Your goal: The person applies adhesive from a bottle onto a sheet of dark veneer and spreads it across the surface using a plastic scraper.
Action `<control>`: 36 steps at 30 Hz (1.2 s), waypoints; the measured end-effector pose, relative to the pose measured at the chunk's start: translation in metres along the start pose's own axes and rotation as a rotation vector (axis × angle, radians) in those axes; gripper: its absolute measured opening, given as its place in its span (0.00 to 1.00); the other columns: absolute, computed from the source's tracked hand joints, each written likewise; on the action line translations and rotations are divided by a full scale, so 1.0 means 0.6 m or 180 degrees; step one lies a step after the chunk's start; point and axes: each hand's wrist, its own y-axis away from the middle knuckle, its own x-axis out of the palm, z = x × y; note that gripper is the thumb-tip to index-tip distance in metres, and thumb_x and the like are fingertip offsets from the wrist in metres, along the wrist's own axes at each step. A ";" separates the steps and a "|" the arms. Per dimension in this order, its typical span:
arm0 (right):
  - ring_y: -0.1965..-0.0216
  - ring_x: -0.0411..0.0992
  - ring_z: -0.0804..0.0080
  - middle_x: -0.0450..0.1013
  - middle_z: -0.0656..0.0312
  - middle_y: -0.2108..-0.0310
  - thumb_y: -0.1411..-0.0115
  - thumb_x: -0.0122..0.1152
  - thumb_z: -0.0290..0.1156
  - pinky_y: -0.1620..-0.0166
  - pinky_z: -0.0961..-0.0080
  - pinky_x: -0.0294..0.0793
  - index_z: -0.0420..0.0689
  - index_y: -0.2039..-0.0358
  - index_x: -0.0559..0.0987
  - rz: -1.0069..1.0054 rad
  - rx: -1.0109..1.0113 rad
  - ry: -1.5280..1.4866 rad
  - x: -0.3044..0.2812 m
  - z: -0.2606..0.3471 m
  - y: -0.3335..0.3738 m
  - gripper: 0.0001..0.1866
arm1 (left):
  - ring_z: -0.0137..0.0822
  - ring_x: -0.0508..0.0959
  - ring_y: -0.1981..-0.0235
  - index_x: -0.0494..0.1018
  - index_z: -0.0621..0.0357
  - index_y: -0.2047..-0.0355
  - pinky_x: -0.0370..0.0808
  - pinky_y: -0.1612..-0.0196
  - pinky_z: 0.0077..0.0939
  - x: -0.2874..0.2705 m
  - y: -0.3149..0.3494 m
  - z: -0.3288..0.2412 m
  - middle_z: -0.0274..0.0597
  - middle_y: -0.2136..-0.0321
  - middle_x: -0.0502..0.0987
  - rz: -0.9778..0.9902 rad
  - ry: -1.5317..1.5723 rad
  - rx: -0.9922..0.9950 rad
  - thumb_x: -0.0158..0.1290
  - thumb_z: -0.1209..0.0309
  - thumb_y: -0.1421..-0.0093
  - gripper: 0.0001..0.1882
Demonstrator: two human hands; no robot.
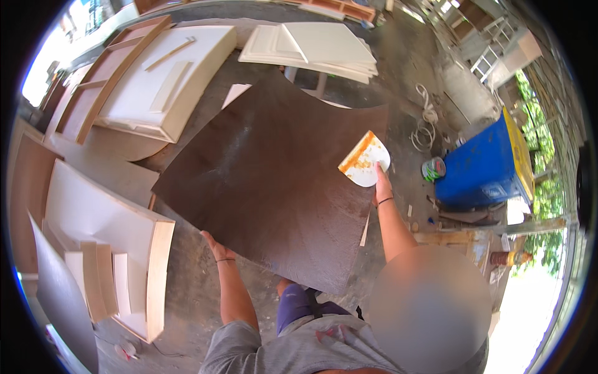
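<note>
A large, dark brown, flexible sheet [274, 168] is held up in front of me, its surface slightly bowed and glossy in streaks. My left hand [218, 247] grips its near left edge, with most of the fingers hidden beneath. At the right edge, my right hand [382, 184] is closed on a white glue spreader [375, 161] with a rounded back. Orange-yellow residue marks the spreader's straight edge and face. The spreader overlaps the sheet's right side; whether this hand also grips the sheet I cannot tell.
White panels [336, 47] are stacked beyond the sheet. Cabinet carcasses [205, 56] stand at left, with another white unit [161, 274] nearer. A blue bin [476, 165], a can [433, 169] and a coiled hose [423, 128] are at right. A grey blur covers the lower right.
</note>
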 end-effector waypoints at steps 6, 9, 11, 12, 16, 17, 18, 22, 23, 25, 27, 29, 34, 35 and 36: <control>0.47 0.65 0.66 0.68 0.60 0.49 0.40 0.52 0.40 0.42 0.67 0.60 0.42 0.48 0.67 0.0109 0.0048 -0.0746 0.003 -0.030 -0.028 0.23 | 0.45 0.58 0.41 0.54 0.51 0.40 0.60 0.41 0.44 -0.035 -0.021 0.001 0.38 0.41 0.57 -0.0440 0.0243 -0.0131 0.43 0.33 0.50 0.45; 0.48 0.66 0.65 0.68 0.60 0.50 0.41 0.53 0.40 0.43 0.65 0.61 0.42 0.48 0.67 -0.0014 0.0229 -0.1046 -0.004 -0.027 -0.023 0.23 | 0.45 0.57 0.41 0.54 0.50 0.40 0.55 0.39 0.46 -0.022 -0.026 0.008 0.38 0.40 0.56 -0.0783 -0.0030 -0.0270 0.40 0.31 0.51 0.47; 0.48 0.66 0.64 0.68 0.60 0.50 0.41 0.53 0.40 0.44 0.64 0.63 0.41 0.48 0.66 -0.0220 0.0378 -0.1013 0.008 -0.016 -0.016 0.23 | 0.45 0.56 0.41 0.54 0.49 0.40 0.52 0.38 0.47 -0.031 -0.031 0.022 0.37 0.40 0.56 -0.0800 -0.0309 -0.0282 0.37 0.29 0.52 0.48; 0.48 0.66 0.64 0.68 0.58 0.50 0.41 0.54 0.40 0.44 0.63 0.63 0.41 0.48 0.66 -0.0287 0.0390 -0.0945 -0.006 -0.016 -0.014 0.24 | 0.45 0.55 0.40 0.54 0.49 0.40 0.51 0.38 0.48 -0.043 -0.042 0.033 0.38 0.40 0.56 -0.0600 -0.0263 -0.0349 0.35 0.29 0.51 0.47; 0.48 0.67 0.63 0.68 0.55 0.51 0.42 0.55 0.40 0.43 0.62 0.63 0.39 0.49 0.66 -0.0133 0.0376 -0.0971 -0.056 0.005 0.004 0.24 | 0.46 0.52 0.38 0.53 0.48 0.39 0.47 0.38 0.53 -0.051 -0.054 0.088 0.40 0.39 0.54 -0.0128 -0.0107 -0.0769 0.33 0.30 0.49 0.46; 0.48 0.66 0.63 0.68 0.55 0.51 0.42 0.55 0.39 0.43 0.62 0.64 0.38 0.50 0.67 -0.0354 0.0371 -0.1004 -0.045 0.017 0.010 0.24 | 0.46 0.52 0.38 0.53 0.47 0.39 0.46 0.38 0.54 -0.028 -0.039 0.090 0.40 0.39 0.53 -0.0271 -0.0066 -0.0856 0.33 0.29 0.50 0.46; 0.48 0.67 0.63 0.68 0.55 0.51 0.42 0.56 0.38 0.44 0.63 0.65 0.38 0.49 0.66 -0.0290 0.0288 -0.1103 -0.074 0.010 0.011 0.24 | 0.46 0.52 0.38 0.52 0.46 0.39 0.44 0.38 0.56 0.007 -0.014 0.095 0.40 0.39 0.53 -0.0531 -0.0003 -0.0972 0.34 0.29 0.51 0.47; 0.46 0.64 0.63 0.65 0.54 0.47 0.40 0.52 0.40 0.43 0.61 0.62 0.38 0.46 0.63 0.0068 -0.0211 -0.1383 -0.152 0.127 0.077 0.26 | 0.47 0.52 0.38 0.49 0.50 0.38 0.42 0.38 0.58 0.060 0.035 0.106 0.42 0.38 0.51 -0.2232 -0.0173 -0.0688 0.37 0.26 0.57 0.54; 0.45 0.64 0.63 0.65 0.54 0.47 0.40 0.50 0.41 0.42 0.61 0.61 0.38 0.46 0.62 0.0144 -0.0320 -0.1360 -0.191 0.172 0.103 0.26 | 0.47 0.52 0.38 0.47 0.55 0.38 0.42 0.38 0.53 0.050 0.028 0.114 0.43 0.38 0.51 -0.2904 -0.0551 -0.0564 0.40 0.23 0.61 0.60; 0.43 0.61 0.62 0.63 0.54 0.45 0.38 0.47 0.41 0.40 0.60 0.56 0.38 0.45 0.61 -0.0177 -0.0792 -0.1845 -0.282 0.286 0.187 0.26 | 0.48 0.55 0.39 0.46 0.52 0.38 0.48 0.40 0.51 0.010 0.044 0.120 0.44 0.40 0.54 -0.2830 -0.1861 -0.0623 0.41 0.23 0.62 0.60; 0.42 0.59 0.60 0.61 0.54 0.43 0.40 0.47 0.37 0.38 0.61 0.54 0.38 0.45 0.60 -0.0085 -0.1331 -0.1719 -0.392 0.392 0.281 0.26 | 0.48 0.55 0.39 0.45 0.52 0.38 0.48 0.40 0.51 0.021 0.069 0.174 0.44 0.40 0.54 -0.2536 -0.2624 -0.0893 0.41 0.23 0.61 0.59; 0.45 0.63 0.61 0.64 0.54 0.47 0.41 0.48 0.34 0.43 0.62 0.60 0.37 0.48 0.63 -0.0465 -0.1803 -0.1455 -0.492 0.499 0.355 0.22 | 0.48 0.55 0.40 0.45 0.51 0.38 0.48 0.40 0.51 0.061 0.109 0.245 0.44 0.40 0.54 -0.2028 -0.2871 -0.1250 0.41 0.24 0.61 0.59; 0.58 0.72 0.61 0.69 0.52 0.57 0.44 0.51 0.20 0.59 0.68 0.76 0.38 0.54 0.66 -0.2358 -0.2487 -0.0303 -0.811 0.742 0.488 0.16 | 0.48 0.56 0.40 0.44 0.50 0.37 0.49 0.40 0.51 0.176 0.211 0.421 0.45 0.40 0.54 -0.1234 -0.3205 -0.1799 0.41 0.24 0.60 0.58; 0.58 0.71 0.60 0.69 0.52 0.57 0.44 0.52 0.20 0.60 0.68 0.76 0.39 0.54 0.66 -0.2652 -0.2596 -0.0340 -0.843 0.774 0.499 0.16 | 0.48 0.56 0.40 0.44 0.49 0.37 0.49 0.40 0.51 0.196 0.231 0.447 0.45 0.40 0.54 -0.1127 -0.3235 -0.1855 0.41 0.24 0.60 0.58; 0.58 0.71 0.60 0.68 0.52 0.57 0.45 0.53 0.20 0.60 0.69 0.76 0.39 0.54 0.66 -0.2924 -0.2691 -0.0391 -0.852 0.813 0.507 0.17 | 0.48 0.56 0.40 0.44 0.49 0.37 0.49 0.40 0.51 0.214 0.253 0.468 0.45 0.40 0.54 -0.1046 -0.3254 -0.1897 0.41 0.24 0.60 0.58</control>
